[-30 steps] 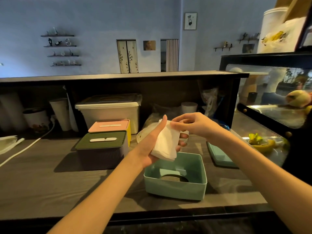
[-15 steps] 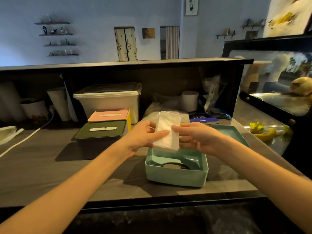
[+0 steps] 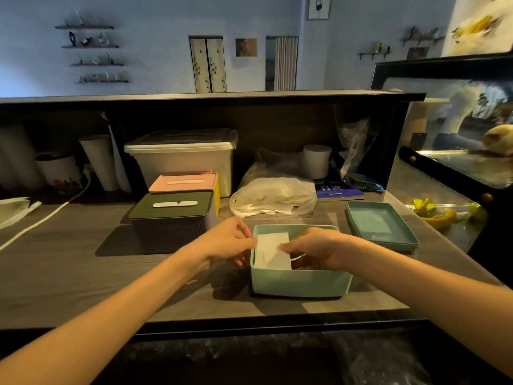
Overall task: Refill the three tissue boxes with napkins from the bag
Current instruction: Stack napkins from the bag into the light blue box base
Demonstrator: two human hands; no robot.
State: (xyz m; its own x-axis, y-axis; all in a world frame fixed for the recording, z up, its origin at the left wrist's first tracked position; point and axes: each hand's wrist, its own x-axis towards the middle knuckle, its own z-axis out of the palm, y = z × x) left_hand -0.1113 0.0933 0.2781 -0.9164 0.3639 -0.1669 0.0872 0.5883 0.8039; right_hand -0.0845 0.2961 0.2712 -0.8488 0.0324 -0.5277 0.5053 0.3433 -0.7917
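Observation:
An open teal tissue box [image 3: 299, 282] stands near the counter's front edge. A stack of white napkins [image 3: 272, 251] sits tilted inside its left half. My left hand [image 3: 224, 243] pinches the stack's left edge from outside the box wall. My right hand [image 3: 319, 247] holds the stack's right edge, fingers down inside the box. The teal lid [image 3: 381, 226] lies to the right. A clear plastic bag [image 3: 273, 197] with napkins lies behind the box. Two closed boxes stand to the left: a grey one with a green lid [image 3: 172, 215] and a yellow one with a pink lid [image 3: 184, 182].
A lidded white storage bin [image 3: 180, 157] sits at the back under the dark shelf [image 3: 211, 97]. A white cable [image 3: 41, 220] runs along the left counter. A blue book [image 3: 338, 191] and white cup [image 3: 316, 161] sit at the back right; a glass display case [image 3: 458, 162] stands right.
Both hands have brought the napkin stack down from above the teal box into its left side. The camera has tilted down and closer.

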